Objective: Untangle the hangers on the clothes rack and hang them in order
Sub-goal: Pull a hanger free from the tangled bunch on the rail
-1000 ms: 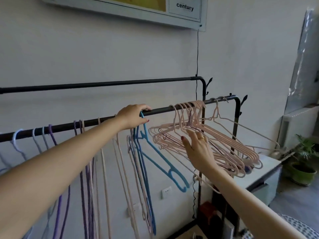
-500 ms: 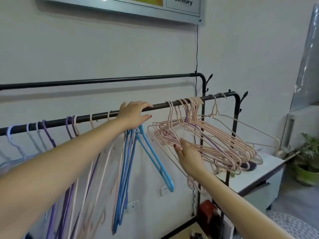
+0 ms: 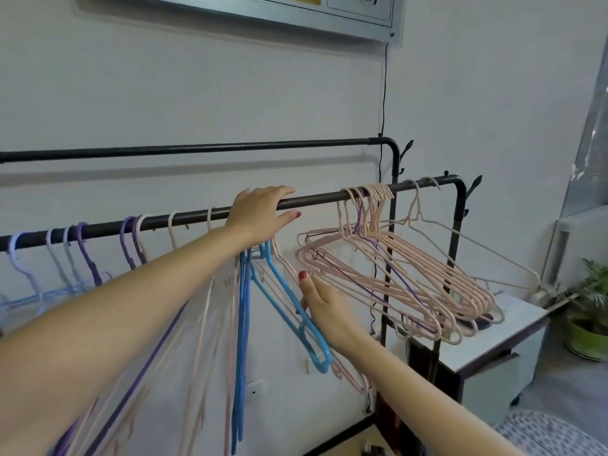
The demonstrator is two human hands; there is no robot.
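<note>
A black clothes rack has a front rail (image 3: 316,200) and a higher back rail (image 3: 197,149). My left hand (image 3: 260,215) clasps the front rail, fingers over it and thumb under, and hides the hooks of the blue hangers (image 3: 241,324) below. One blue hanger (image 3: 286,304) slants out to the right. My right hand (image 3: 324,304) grips its sloping arm, with a pink hanger (image 3: 353,380) right beside it. A tangled bundle of pink hangers (image 3: 411,278) with a purple one inside hangs near the rail's right end. Purple and pale hangers (image 3: 85,255) hang at the left.
A white cabinet (image 3: 513,324) stands under the pink bundle at the right, a potted plant (image 3: 589,324) beyond it. A black cable (image 3: 383,93) runs down the wall from a framed board (image 3: 362,11). Wall sockets (image 3: 255,388) sit low behind the hangers.
My right hand left the pink bundle and moved down and left onto the slanting blue hanger. The blue hangers swung. My left hand stayed on the front rail.
</note>
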